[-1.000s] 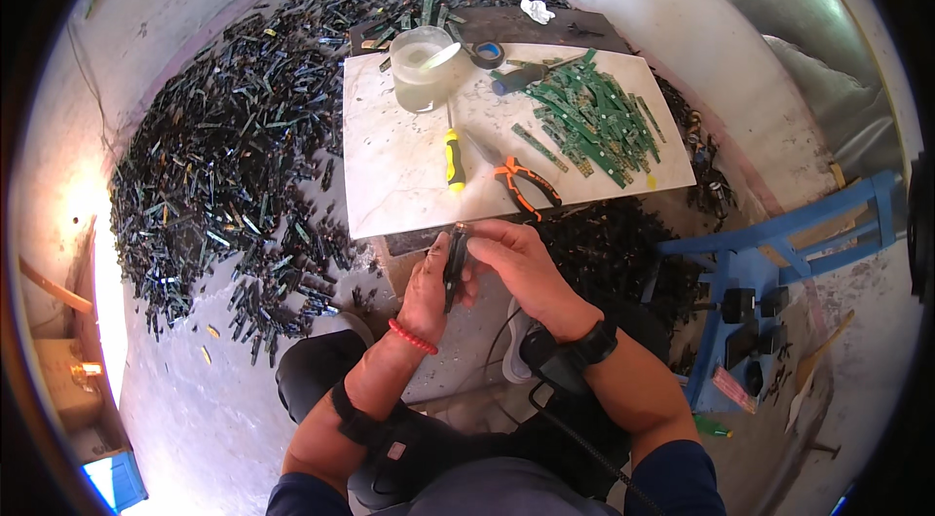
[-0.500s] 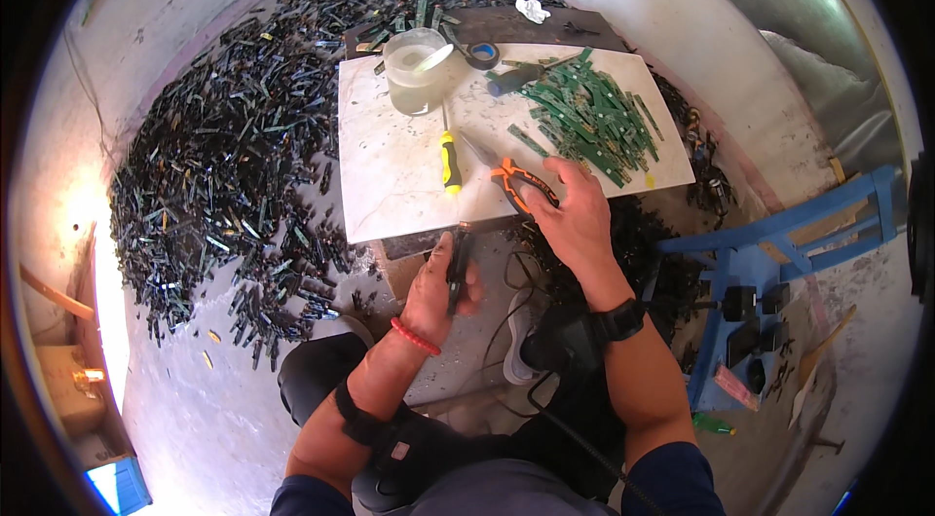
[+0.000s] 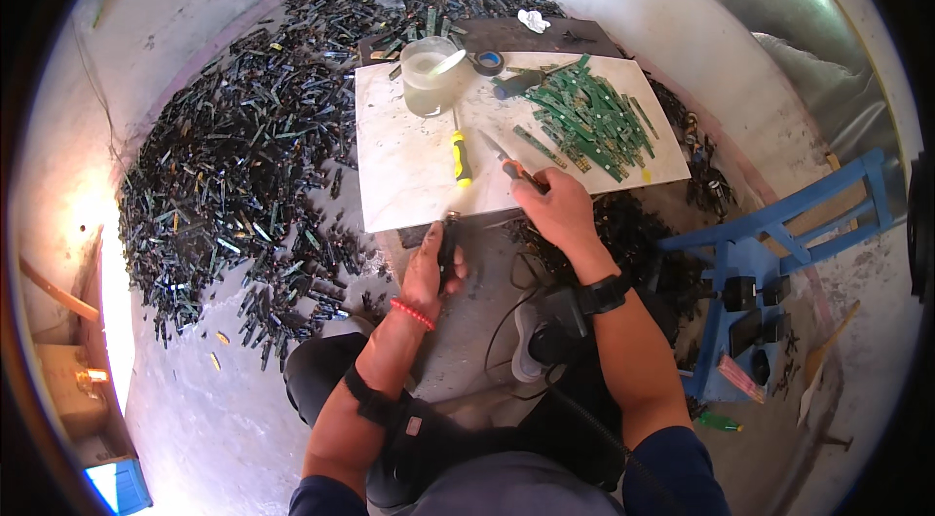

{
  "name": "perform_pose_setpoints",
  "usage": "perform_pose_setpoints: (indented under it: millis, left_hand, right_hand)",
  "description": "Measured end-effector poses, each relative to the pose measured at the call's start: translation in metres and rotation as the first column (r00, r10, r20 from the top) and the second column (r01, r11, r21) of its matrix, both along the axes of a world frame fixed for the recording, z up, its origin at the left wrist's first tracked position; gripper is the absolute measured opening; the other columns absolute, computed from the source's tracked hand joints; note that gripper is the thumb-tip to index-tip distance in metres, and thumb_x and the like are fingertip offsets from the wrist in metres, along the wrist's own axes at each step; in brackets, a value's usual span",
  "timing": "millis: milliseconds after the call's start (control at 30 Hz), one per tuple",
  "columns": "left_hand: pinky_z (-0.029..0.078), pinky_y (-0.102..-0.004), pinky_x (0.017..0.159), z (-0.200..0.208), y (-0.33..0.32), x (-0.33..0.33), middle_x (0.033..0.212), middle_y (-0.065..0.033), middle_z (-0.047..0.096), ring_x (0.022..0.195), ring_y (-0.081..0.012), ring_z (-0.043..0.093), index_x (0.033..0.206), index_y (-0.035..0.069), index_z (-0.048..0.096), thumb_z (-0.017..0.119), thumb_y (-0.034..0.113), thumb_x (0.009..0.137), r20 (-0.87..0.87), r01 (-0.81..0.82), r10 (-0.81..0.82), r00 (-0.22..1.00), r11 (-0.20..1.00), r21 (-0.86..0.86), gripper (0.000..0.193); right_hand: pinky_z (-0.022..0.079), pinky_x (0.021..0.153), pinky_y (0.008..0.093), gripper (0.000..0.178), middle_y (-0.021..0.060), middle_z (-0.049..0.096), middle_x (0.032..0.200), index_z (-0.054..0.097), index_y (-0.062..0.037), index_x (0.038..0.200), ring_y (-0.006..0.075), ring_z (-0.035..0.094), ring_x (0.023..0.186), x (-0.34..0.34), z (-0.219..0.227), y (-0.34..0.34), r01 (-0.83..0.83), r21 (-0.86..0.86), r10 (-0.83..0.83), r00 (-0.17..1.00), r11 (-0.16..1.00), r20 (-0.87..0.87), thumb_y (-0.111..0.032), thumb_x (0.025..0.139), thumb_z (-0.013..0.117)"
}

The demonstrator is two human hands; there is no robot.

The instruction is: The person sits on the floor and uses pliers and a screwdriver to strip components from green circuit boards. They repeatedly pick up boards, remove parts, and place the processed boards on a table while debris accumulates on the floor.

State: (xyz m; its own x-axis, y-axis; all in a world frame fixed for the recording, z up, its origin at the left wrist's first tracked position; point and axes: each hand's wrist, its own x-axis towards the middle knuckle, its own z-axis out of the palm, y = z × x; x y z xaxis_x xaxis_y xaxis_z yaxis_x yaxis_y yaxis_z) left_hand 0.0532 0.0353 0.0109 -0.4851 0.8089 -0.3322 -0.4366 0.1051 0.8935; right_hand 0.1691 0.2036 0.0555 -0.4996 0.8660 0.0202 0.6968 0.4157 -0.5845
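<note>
My left hand [image 3: 424, 271] is closed round a long dark object [image 3: 448, 241], upright just off the near edge of the white board [image 3: 409, 195]. Its kind is hard to make out. Over the board, my right hand [image 3: 557, 209] grips long-nose pliers [image 3: 508, 164] by their orange and black handles, which are drawn together. The jaws point away and to the left. Between the pliers and a clear jar [image 3: 429, 92] lies a screwdriver [image 3: 461, 161] with a yellow and black handle. Narrow green circuit boards [image 3: 589, 117] are heaped right of the pliers.
A tape roll [image 3: 489, 62] and a dark-handled tool [image 3: 518, 84] lie behind the pliers. Crumpled white paper [image 3: 534, 20] sits farther back. A big pile of dark strips [image 3: 243, 146] covers the floor at left. A blue chair [image 3: 740, 273] stands at right; a cable [image 3: 495, 331] hangs near my legs.
My right hand has closed on the pliers' handles, which were spread on the board under its fingers. My left hand still holds the dark object. The whole view has shifted slightly.
</note>
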Motion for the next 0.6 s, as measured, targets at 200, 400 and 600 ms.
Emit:
perform_pose_setpoints:
  millis: [200,400,600]
  left_hand:
    - [0.029,-0.0263,0.036,-0.018,-0.022,-0.016,0.052,-0.0051,0.046,0.035,-0.0129,0.032,0.069,0.009,0.049,0.037,0.058,0.090,0.265,-0.042,0.061,0.962,0.996,-0.078,0.055]
    - [0.031,-0.0275,0.039,-0.014,-0.042,-0.017,0.049,-0.0015,0.043,0.034,-0.0115,0.028,0.067,0.011,0.048,0.038,0.060,0.089,0.307,0.007,-0.005,0.952,1.000,-0.004,0.055]
    - [0.030,-0.0264,0.038,-0.020,-0.036,-0.003,0.050,-0.0019,0.043,0.034,-0.0110,0.028,0.068,0.009,0.049,0.037,0.057,0.090,0.198,0.041,-0.025,0.980,0.996,-0.075,0.054]
  right_hand:
    - [0.034,0.048,0.0198,0.036,0.0036,0.053,0.074,0.054,-0.0030,0.095,0.0088,0.048,0.061,0.033,0.035,-0.040,-0.476,-0.722,-0.197,0.750,0.501,-0.631,-0.038,0.091,0.047]
    - [0.031,0.045,0.0178,0.030,0.0043,0.056,0.082,0.050,-0.0043,0.110,0.0067,0.052,0.068,0.062,0.049,-0.099,-0.511,-0.794,-0.046,0.831,0.330,-0.554,-0.017,0.083,0.053]
    - [0.037,0.045,0.0181,0.031,0.0042,0.061,0.088,0.051,-0.0034,0.107,0.0061,0.054,0.069,0.079,0.026,-0.125,-0.496,-0.817,0.154,0.868,0.292,-0.472,-0.016,0.079,0.054]
